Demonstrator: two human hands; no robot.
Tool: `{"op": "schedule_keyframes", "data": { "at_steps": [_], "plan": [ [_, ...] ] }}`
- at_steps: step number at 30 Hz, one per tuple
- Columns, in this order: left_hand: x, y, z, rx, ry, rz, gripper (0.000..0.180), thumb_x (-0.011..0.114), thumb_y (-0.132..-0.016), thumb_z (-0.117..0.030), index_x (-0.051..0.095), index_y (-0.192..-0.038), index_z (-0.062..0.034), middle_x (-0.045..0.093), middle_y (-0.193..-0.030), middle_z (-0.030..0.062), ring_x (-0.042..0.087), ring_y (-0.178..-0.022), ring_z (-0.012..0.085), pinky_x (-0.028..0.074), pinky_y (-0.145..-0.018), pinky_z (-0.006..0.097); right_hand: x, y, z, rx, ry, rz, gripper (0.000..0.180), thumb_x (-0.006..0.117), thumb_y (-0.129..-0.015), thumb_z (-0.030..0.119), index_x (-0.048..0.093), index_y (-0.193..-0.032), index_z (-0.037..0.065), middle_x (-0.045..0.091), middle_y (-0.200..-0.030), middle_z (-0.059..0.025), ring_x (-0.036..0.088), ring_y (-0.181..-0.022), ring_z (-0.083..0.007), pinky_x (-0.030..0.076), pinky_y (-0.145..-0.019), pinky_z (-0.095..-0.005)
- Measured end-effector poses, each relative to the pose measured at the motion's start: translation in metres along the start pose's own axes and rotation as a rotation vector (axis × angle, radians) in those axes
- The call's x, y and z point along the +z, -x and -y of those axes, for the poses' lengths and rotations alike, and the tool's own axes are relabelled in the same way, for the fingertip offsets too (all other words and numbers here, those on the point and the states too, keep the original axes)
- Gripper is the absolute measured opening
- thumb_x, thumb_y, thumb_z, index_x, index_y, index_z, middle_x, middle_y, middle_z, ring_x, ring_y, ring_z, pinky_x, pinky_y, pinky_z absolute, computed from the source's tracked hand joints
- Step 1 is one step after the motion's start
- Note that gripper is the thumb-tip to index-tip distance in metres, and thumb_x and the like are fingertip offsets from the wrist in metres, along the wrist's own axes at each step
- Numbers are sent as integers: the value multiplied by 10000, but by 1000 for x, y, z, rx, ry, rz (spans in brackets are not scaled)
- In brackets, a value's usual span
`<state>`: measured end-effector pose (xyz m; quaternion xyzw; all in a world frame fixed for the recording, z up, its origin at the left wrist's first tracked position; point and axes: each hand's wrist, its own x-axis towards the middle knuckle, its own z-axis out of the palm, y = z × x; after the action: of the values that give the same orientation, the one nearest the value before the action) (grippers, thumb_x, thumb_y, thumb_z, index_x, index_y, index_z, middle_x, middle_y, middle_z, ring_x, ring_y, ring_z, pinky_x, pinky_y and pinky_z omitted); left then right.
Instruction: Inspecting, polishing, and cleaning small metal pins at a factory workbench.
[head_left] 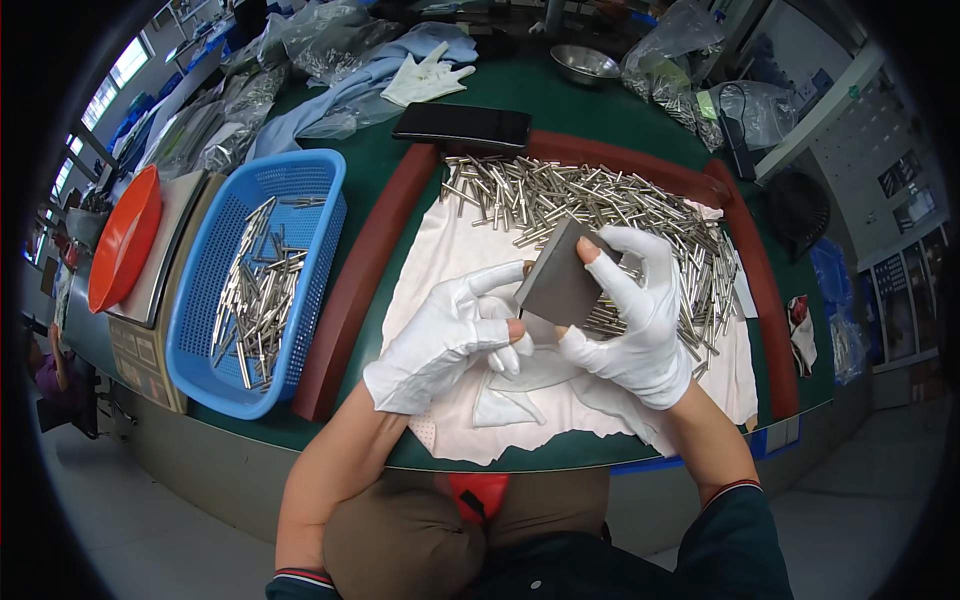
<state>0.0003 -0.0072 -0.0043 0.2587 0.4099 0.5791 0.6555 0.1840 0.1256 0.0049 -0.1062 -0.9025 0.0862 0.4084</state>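
Note:
My right hand (637, 315), in a white glove with bare fingertips, grips a dark grey rectangular block (566, 280) and holds it tilted above the pale pink cloth (428, 285). Left of the block is my left hand (445, 335), gloved the same way. Its fingers are curled, with the index fingertip at the block's left edge and the thumb tip lower down. Whatever lies between them is too small or hidden to make out. Behind and right of the block, many short metal pins (560, 195) lie heaped on the cloth. A crumpled white cloth (510, 405) lies below my hands.
Dark red rails (365, 290) frame the cloth on three sides. A blue plastic basket (185, 330) of pins stands left, beside a scale (140, 360) bearing an orange-red bowl (125, 240). A black phone (463, 125) rests at the back rail; a metal bowl (585, 63) sits farther back.

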Motion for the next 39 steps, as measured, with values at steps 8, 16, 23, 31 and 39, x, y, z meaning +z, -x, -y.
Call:
{"op": "schedule_keyframes", "data": {
  "at_steps": [8,16,23,31,39],
  "plan": [
    [-1,-1,2,20,55,-22,687,688,-867,-37,355,-1462,47,681,-843,126,658,-650,133,510,-590,225,3,0,0,27,-4,7,752,769,-546,215,605,-1267,83,538,-1169,-123,533,-1017,-300,408,-862,-435],
    [-6,-2,4,4,57,-1,702,668,-870,-13,318,-1475,55,676,-879,153,660,-666,152,520,-600,234,4,1,3,45,28,15,763,769,-542,219,596,-1273,84,532,-1179,-126,527,-1018,-303,409,-832,-432],
    [-4,-2,5,20,101,-5,710,663,-869,0,304,-1479,57,673,-908,162,658,-677,160,529,-610,244,9,2,4,-16,65,-40,753,766,-556,219,596,-1277,84,527,-1183,-138,530,-997,-310,426,-803,-434],
    [-8,-6,11,41,260,76,702,647,-888,-11,287,-1488,43,669,-920,157,665,-698,153,544,-624,233,11,4,-2,127,-53,-7,734,782,-573,225,607,-1270,79,521,-1179,-132,532,-1001,-306,437,-803,-426],
    [-10,-6,10,42,302,137,717,638,-894,-5,259,-1501,34,610,-1059,169,668,-750,161,552,-636,235,14,5,5,102,-34,-96,733,779,-587,201,594,-1282,59,525,-1167,-143,532,-991,-303,437,-817,-408]
  ]
}}
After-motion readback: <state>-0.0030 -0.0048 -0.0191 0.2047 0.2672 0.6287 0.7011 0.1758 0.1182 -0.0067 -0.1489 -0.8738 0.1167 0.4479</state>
